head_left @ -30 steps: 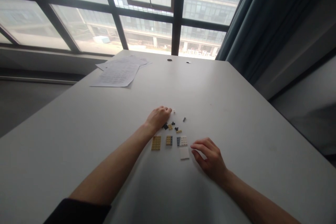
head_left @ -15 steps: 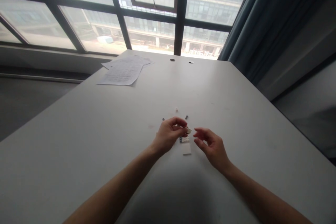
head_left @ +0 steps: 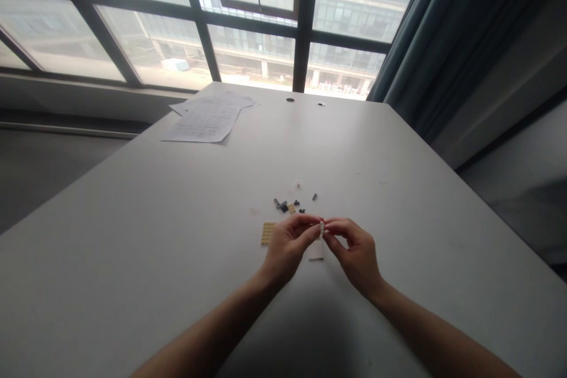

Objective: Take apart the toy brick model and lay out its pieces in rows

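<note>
My left hand [head_left: 289,244] and my right hand [head_left: 354,248] meet above the white table [head_left: 133,236], fingertips pinched together on a small white brick piece [head_left: 322,228] held between them. Just below the fingers a white flat plate [head_left: 316,252] lies on the table. A tan studded plate [head_left: 267,233] lies to the left of my left hand. Beyond the hands lie several tiny dark and tan pieces [head_left: 290,206], a small grey piece [head_left: 314,196] and a tiny white piece [head_left: 297,183].
Printed paper sheets [head_left: 206,118] lie at the table's far left corner. Two small dark holes [head_left: 290,100] sit near the far edge. Large windows stand behind the table and a grey curtain [head_left: 425,41] hangs at the right.
My left hand came back from the far pieces with a small piece. My right hand rose off the table and met it, so both hands now pinch the piece.
</note>
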`<state>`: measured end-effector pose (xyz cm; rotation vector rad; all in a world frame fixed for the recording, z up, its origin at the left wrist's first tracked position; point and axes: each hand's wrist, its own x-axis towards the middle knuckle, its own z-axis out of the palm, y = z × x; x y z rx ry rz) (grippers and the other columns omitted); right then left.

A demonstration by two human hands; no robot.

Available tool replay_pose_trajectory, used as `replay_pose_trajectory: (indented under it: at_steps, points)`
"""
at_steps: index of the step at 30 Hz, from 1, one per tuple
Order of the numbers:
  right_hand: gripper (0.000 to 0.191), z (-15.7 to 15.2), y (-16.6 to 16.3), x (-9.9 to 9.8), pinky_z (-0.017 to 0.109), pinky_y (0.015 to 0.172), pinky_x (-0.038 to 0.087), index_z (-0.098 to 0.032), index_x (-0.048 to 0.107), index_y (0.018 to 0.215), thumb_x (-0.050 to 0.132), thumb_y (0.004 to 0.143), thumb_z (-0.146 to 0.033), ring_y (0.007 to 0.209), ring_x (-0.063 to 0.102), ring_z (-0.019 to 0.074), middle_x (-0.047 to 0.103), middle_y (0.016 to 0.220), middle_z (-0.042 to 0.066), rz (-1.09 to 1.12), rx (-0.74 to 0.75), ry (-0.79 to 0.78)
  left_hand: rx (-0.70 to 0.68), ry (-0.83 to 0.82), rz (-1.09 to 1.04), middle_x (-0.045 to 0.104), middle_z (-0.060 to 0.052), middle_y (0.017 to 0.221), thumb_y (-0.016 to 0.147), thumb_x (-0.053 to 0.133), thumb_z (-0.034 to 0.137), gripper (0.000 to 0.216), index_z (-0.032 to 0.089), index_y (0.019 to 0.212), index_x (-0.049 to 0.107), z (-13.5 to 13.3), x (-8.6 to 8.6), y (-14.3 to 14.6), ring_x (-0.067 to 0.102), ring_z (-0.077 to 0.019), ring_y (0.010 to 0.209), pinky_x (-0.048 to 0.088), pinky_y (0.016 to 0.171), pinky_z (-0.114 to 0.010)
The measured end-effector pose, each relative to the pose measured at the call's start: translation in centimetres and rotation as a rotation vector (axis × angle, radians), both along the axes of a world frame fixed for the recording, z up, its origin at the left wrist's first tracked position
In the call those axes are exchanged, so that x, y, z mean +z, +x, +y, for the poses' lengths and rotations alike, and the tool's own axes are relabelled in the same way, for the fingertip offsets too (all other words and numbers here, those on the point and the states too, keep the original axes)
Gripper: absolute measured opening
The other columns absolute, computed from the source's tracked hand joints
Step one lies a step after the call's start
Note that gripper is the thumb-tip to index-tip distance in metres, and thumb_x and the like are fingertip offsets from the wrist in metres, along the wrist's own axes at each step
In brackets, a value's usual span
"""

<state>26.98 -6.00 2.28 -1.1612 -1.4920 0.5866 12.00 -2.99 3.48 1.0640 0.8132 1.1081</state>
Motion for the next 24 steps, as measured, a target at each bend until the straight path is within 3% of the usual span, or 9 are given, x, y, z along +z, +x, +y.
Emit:
replay_pose_trajectory:
  at_steps: [7,10,17,21,24]
  points:
    - [0.008,0.1,0.1,-0.2,0.032,0.073,0.057,-0.02,0.066,0.083,0.068,0.081,-0.028,0.081,0.066,0.0185,0.069,0.086,0.005,0.103,0.093,-0.13,0.015,-0.014,0.033,0.068,-0.001,0.069,0.067,0.078,0.028,0.02,0.016,0.076,0.065,0.0,-1.3,0.3,0.065,-0.015,0.067,0.053,0.067,-0.026]
    - [0.011,0.7,0.9,-0.3,0.029,0.067,0.056,-0.019,0.065,0.081,0.07,0.078,-0.029,0.071,0.065,0.0164,0.069,0.079,0.003,0.1,0.06,-0.204,0.033,0.038,0.12,0.069,-0.002,0.07,0.071,0.074,0.027,0.017,0.016,0.078,0.065,0.1,-1.4,-0.3,0.066,-0.0155,0.069,0.053,0.067,-0.026]
    - [0.012,4.5,4.5,-1.2,0.026,0.059,0.046,-0.017,0.068,0.079,0.066,0.077,-0.029,0.062,0.058,0.0138,0.066,0.068,0.001,-0.21,-0.035,-0.316,0.135,0.492,0.563,0.069,-0.003,0.078,0.082,0.063,0.024,0.006,0.018,0.081,0.067,-0.1,-0.9,-4.1,0.063,-0.0146,0.071,0.051,0.07,-0.026]
    - [0.009,5.4,4.8,-1.5,0.026,0.057,0.041,-0.019,0.068,0.077,0.062,0.077,-0.025,0.057,0.053,0.0128,0.062,0.062,-0.002,-0.412,-0.031,-0.353,0.127,0.706,0.658,0.068,-0.004,0.085,0.084,0.059,0.018,0.006,0.019,0.085,0.065,-0.4,-1.8,-5.9,0.063,-0.0136,0.075,0.051,0.069,-0.024]
    - [0.009,5.6,4.6,-1.6,0.027,0.061,0.042,-0.019,0.069,0.077,0.061,0.076,-0.023,0.061,0.053,0.0136,0.063,0.068,0.0,-0.482,-0.053,-0.332,0.136,0.803,0.682,0.068,-0.004,0.086,0.084,0.058,0.013,0.008,0.019,0.087,0.064,-0.4,-2.4,-6.6,0.064,-0.0138,0.08,0.052,0.073,-0.024]
